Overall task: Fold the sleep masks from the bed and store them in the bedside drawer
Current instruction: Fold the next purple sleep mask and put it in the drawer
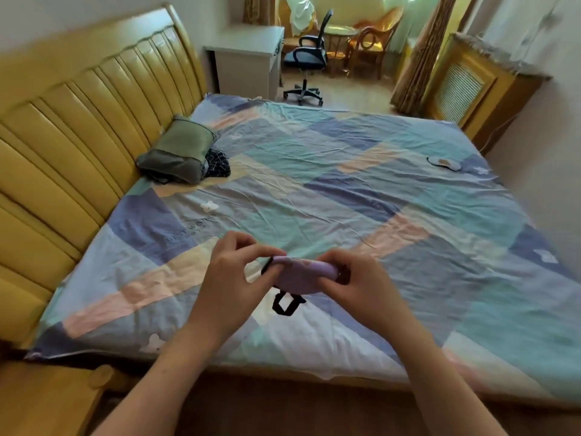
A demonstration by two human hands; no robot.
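A purple sleep mask (298, 273) with a black strap hanging below it is held above the near part of the bed. My left hand (234, 272) pinches its left end and my right hand (355, 278) grips its right end; the mask looks partly folded between them. A second sleep mask (444, 163), pale with a brown patch, lies flat on the bed near the far right edge. The bed (361, 190) carries a patchwork sheet in blue, teal and peach. The wooden bedside cabinet (47, 401) shows at the bottom left; its drawer is out of sight.
A green pillow (179, 152) on dark checked cloth lies by the yellow headboard (78, 121). Beyond the bed stand a white desk (248, 58), a black office chair (306, 61) and wooden chairs. A radiator cover (465, 86) stands at the right.
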